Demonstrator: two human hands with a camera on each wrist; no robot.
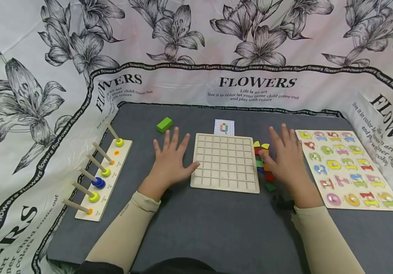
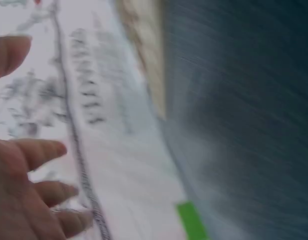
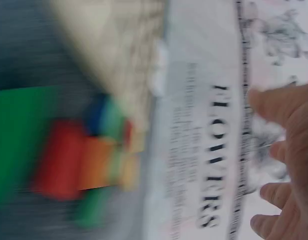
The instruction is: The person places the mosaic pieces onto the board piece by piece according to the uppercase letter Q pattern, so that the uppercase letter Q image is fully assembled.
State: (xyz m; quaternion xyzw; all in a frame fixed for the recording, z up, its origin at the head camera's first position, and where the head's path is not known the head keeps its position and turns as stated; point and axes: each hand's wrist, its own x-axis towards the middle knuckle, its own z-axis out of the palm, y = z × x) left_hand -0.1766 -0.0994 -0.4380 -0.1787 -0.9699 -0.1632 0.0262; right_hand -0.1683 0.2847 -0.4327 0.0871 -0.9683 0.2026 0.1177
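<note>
One left hand (image 1: 169,161), one right hand (image 1: 287,163), spread wide, flank a gridded wooden board (image 1: 225,163). Coloured blocks (image 1: 259,164) beside it seem placed for reach.

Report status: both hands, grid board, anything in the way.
Left hand open, spread. Right hand open. Grid board flat between them. In head view, right hand partly hides coloured blocks.

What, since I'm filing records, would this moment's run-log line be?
left hand: spread, near gridded board | right hand: spread, near colored blocks | held: nothing visible | card: at board's far edge
</note>
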